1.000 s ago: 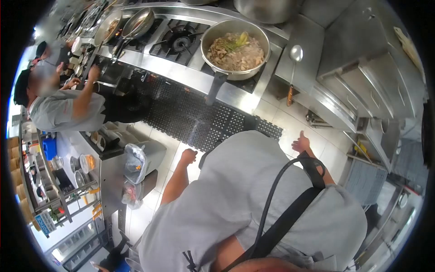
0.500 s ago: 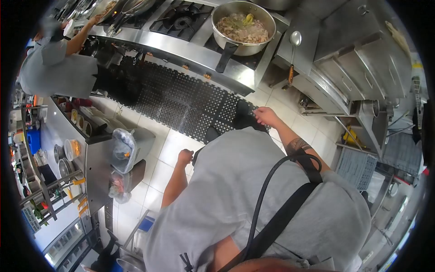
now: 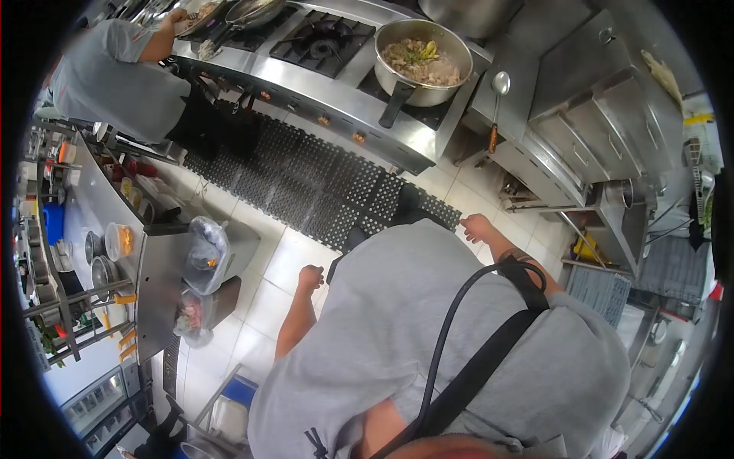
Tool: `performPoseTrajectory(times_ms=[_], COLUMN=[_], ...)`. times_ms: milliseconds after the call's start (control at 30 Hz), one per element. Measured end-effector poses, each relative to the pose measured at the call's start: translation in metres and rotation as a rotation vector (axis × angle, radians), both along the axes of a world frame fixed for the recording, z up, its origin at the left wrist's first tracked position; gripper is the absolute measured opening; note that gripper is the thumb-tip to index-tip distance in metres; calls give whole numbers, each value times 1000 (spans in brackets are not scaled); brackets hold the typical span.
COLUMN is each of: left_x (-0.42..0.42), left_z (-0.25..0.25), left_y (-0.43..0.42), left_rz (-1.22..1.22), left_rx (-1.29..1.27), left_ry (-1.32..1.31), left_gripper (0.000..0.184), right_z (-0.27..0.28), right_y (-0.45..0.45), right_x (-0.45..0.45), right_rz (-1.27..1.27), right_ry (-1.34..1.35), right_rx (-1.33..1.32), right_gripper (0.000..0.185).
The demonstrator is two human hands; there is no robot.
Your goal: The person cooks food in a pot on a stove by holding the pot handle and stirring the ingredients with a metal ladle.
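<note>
My left hand [image 3: 310, 278] hangs beside my body over the white floor tiles, fingers curled in, with nothing showing in it. On the other side, my right hand [image 3: 477, 228] is also loosely closed and holds nothing I can see, near the edge of the black floor mat [image 3: 321, 180]. Ahead of me a steel pan [image 3: 388, 70] with a long black handle stands on the stove, full of chopped, browned food with a green-yellow piece on top. A large metal spoon [image 3: 500, 86] with a wooden handle lies to its right.
At the stove's left, a co-worker [image 3: 126, 84] reaches toward a pan. Bins with clear bags [image 3: 206, 252] stand by the left steel counter [image 3: 164, 298]. Steel drawers [image 3: 589, 138] are at the right. A burner grate [image 3: 321, 42] sits left of the pan.
Both my hands stay low and curled; the right has shifted slightly right and down in view. The stove appears further right. The co-worker now leans closer to the stove.
</note>
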State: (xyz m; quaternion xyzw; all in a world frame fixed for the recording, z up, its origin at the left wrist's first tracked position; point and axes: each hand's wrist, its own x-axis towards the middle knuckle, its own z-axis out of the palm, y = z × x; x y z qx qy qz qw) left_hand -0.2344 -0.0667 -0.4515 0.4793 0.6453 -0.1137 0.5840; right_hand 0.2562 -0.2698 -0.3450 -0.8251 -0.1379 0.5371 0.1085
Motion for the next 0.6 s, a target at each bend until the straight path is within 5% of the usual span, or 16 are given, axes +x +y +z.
performPoseTrajectory(times_ms=[600], left_x=[52], left_z=[-23], left_y=[30], left_rz=[-108], left_rx=[73], left_ry=[-84], left_gripper=[19], right_z=[16], right_y=[-6], right_x=[2], right_rz=[-38], right_ry=[-74], right_rx=[122], right_gripper=[35])
